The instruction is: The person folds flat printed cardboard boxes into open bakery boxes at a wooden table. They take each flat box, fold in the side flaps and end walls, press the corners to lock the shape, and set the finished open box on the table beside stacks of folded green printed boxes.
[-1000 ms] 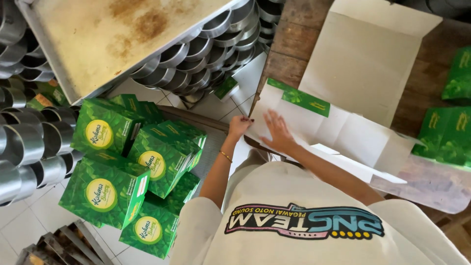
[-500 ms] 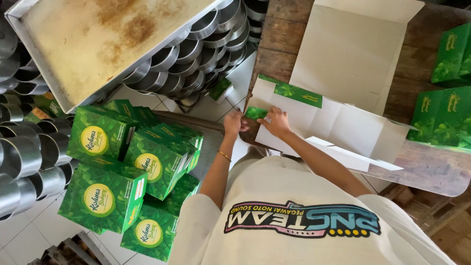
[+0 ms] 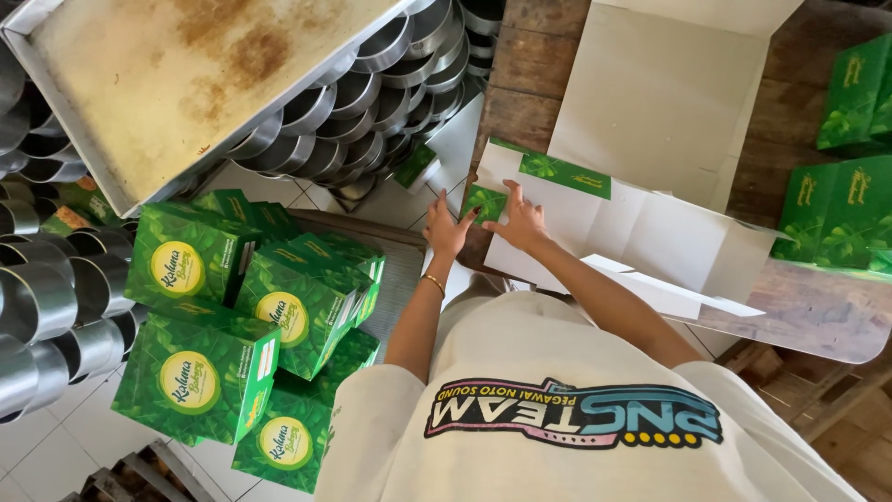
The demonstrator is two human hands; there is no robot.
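An unfolded cardboard box [image 3: 650,232], white inside with green printed flaps, lies on a wooden table [image 3: 530,65]. At its left edge a small green flap [image 3: 483,200] is folded up. My left hand [image 3: 448,232], with a thin bracelet at the wrist, pinches this flap from the left. My right hand [image 3: 522,221] holds the flap from the right, its fingers spread over the white card beside it. Both forearms reach out over my light shirt [image 3: 557,409].
Finished green boxes [image 3: 251,316] are piled on the floor at the left. More green boxes [image 3: 846,186] stand on the table at the right. A worn metal tray [image 3: 186,74] rests on stacked round metal tins [image 3: 372,112]. More tins [image 3: 37,307] line the left edge.
My hands moved from pressing flat on the white card to its left edge. They raised the small green flap and now hold it between them.
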